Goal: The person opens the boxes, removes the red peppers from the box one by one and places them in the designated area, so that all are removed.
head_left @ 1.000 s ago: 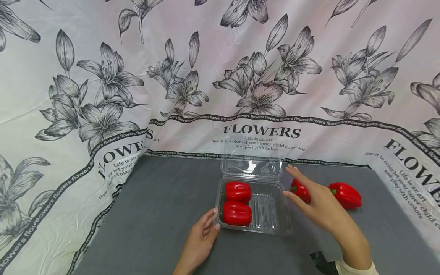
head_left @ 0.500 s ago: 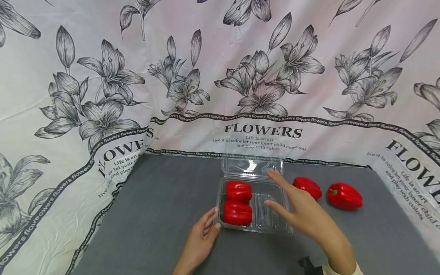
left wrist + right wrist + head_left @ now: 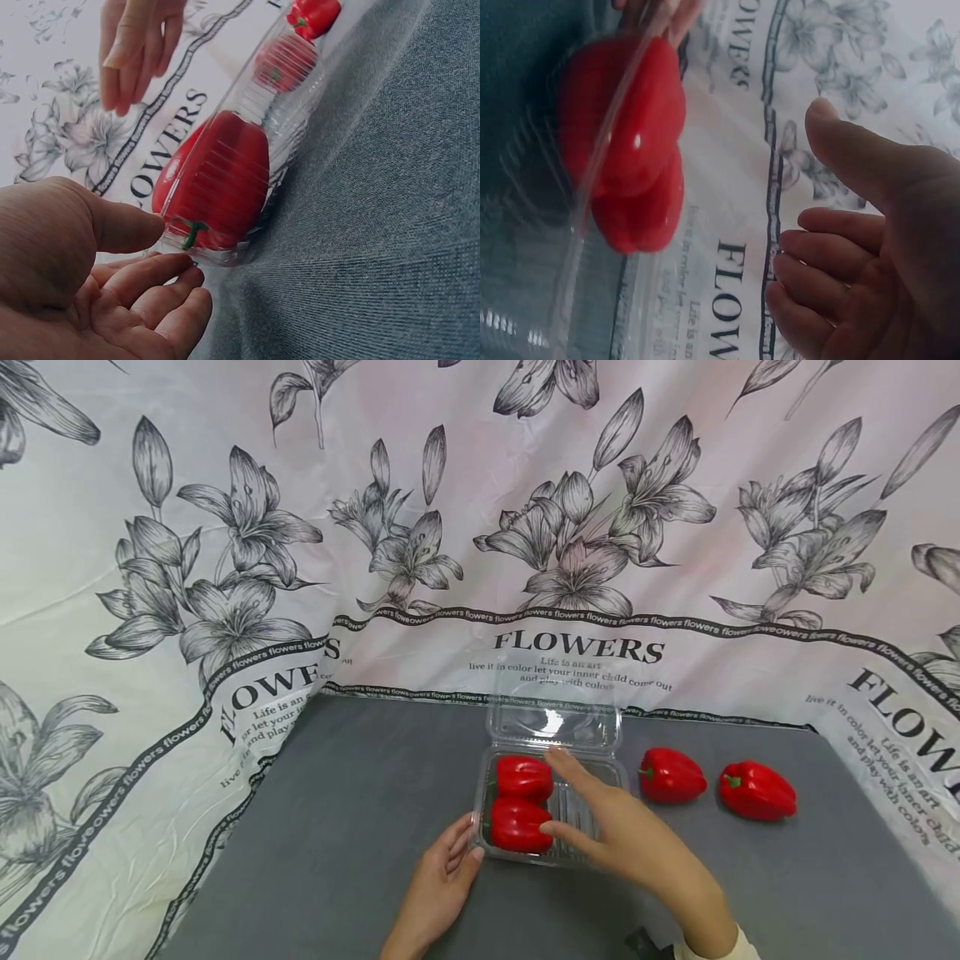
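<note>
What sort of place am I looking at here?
Probably an improvised indoor workspace: a flat grey fabric-covered tabletop, a white backdrop sheet printed with black line-drawn flowers behind it, and a clear plastic hinged box holding two glossy red bell peppers.

Head cam: high, fwd/down over counter [image 3: 322, 827]. L & R wrist cams: v. close, tilted, facing printed cloth [image 3: 420, 652]; both share clear box [image 3: 574, 812] w/ peppers [image 3: 517, 827].

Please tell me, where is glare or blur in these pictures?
Head view: white glare on the lid; left wrist view: dimmer, with pale stripes across the large pepper; right wrist view: peppers look slightly soft, glints on the box.
</note>
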The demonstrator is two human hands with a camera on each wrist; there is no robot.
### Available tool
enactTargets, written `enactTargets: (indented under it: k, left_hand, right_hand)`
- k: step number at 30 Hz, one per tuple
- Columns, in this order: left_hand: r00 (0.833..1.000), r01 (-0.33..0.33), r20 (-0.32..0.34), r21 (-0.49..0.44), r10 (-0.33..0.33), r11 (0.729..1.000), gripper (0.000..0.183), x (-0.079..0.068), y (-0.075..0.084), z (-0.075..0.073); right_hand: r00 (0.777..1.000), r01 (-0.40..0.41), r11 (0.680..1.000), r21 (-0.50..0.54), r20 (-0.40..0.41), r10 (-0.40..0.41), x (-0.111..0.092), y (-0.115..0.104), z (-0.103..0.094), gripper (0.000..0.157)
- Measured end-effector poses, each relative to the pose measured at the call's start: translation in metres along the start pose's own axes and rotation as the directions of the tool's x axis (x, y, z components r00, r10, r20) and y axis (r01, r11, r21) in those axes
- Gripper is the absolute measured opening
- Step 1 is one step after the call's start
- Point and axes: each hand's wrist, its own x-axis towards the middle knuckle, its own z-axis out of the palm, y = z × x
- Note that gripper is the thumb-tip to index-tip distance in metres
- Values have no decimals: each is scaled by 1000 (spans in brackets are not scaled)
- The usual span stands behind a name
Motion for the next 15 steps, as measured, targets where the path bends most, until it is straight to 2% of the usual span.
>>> enactTargets:
  k: [6, 15]
  left_hand:
    - [1000, 16, -1, -5, -16, 1000, 56, 0, -1, 1]
    - [1000, 13, 12, -17, -12, 1000, 56, 1, -1, 2]
  right_hand:
    - [1000, 26, 1000, -15, 17, -25, 3, -5, 11, 91]
    - [998, -6, 999, -39, 57, 8, 5, -10, 31, 91]
